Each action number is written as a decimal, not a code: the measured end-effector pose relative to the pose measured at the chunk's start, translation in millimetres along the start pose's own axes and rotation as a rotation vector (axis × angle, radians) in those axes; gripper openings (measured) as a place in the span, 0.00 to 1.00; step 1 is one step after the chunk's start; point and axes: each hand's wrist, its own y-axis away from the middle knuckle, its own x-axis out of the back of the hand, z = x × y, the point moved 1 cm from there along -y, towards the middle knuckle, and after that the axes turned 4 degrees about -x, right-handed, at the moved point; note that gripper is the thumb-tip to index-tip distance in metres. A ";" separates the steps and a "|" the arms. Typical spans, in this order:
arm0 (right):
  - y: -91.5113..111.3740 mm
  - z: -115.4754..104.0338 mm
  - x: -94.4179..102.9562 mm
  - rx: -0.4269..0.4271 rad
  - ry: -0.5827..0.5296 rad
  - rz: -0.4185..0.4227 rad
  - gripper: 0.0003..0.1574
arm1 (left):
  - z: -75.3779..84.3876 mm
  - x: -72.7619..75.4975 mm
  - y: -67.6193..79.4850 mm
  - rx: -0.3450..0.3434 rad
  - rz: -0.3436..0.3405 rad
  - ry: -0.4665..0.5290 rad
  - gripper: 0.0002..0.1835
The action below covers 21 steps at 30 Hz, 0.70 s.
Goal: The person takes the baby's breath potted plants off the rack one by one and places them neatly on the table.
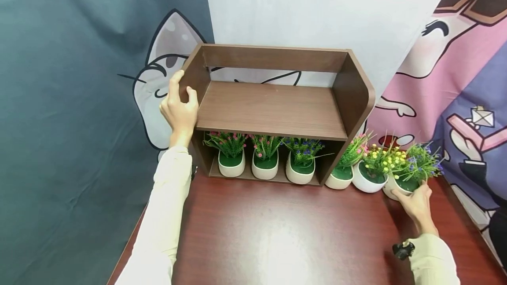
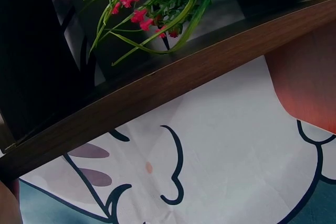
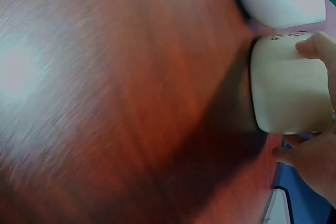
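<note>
Pinching a cream pot of blue flowers point(image 1: 410, 175) between thumb and fingers of the right hand point(image 1: 418, 206), rightmost in the row, just beside a white pot of yellow flowers point(image 1: 370, 177), right of the brown shelf point(image 1: 269, 105). Clasping the shelf's left panel point(image 1: 202, 73) with the farther-off left hand point(image 1: 180, 110).

The pot point(image 3: 291, 87) is cream, its flowers point(image 1: 421, 162) purple, the shelf point(image 1: 273, 107) brown.

2 long, pale cream sleeves point(image 1: 166, 206) (the left visibly wrinkled); 1 small black device point(image 1: 403, 250) shows at each wrist.
</note>
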 end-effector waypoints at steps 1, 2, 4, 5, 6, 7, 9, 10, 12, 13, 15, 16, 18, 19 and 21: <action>-1.6 -0.5 -0.5 0.005 -0.005 -0.016 0.58 | 0.0 0.3 -0.1 -0.001 -0.001 -0.001 0.19; -2.8 -0.8 -0.4 0.011 -0.009 -0.027 0.58 | 0.3 0.0 0.1 -0.003 -0.001 0.000 0.19; -4.1 -1.6 -0.8 0.013 -0.017 -0.040 0.59 | 0.8 -0.7 0.3 -0.005 0.002 0.002 0.19; -3.7 -1.7 -1.4 0.010 -0.021 -0.037 0.60 | 1.0 -1.0 0.3 -0.006 0.003 0.003 0.19; -2.2 -2.1 -2.0 -0.001 -0.026 -0.029 0.61 | 1.2 -1.4 0.3 -0.008 0.004 0.003 0.19; -0.3 -3.5 -2.6 -0.016 -0.034 -0.017 0.62 | 1.0 -1.1 0.2 -0.009 0.004 0.002 0.19; 6.4 -6.5 -4.0 -0.053 -0.052 0.015 0.63 | 0.6 -1.0 0.1 -0.010 0.004 0.000 0.19; 11.5 -7.6 -4.4 -0.073 -0.061 0.037 0.64 | 0.9 -1.4 0.3 -0.010 0.004 -0.001 0.19; 24.6 -10.8 -5.4 -0.102 -0.082 0.080 0.64 | 1.4 -2.0 0.4 -0.013 0.002 0.000 0.19; 31.9 -13.2 -6.3 -0.110 -0.094 0.103 0.63 | 1.5 -2.4 0.5 -0.013 0.003 0.000 0.19; 47.8 -19.3 -9.2 -0.116 -0.116 0.139 0.61 | 1.6 -2.7 0.5 -0.013 0.002 0.002 0.19; 56.0 -23.4 -11.3 -0.118 -0.124 0.153 0.60 | 1.5 -2.8 0.5 -0.012 0.002 0.002 0.19; 73.0 -33.0 -17.0 -0.101 -0.133 0.172 0.57 | 1.0 -2.8 0.4 -0.012 0.002 0.003 0.19; 81.3 -39.0 -20.4 -0.093 -0.133 0.175 0.56 | 0.7 -2.7 0.4 -0.011 0.002 0.002 0.19; 97.8 -51.5 -28.5 -0.083 -0.142 0.158 0.55 | -0.3 -2.4 0.4 -0.011 0.001 0.000 0.19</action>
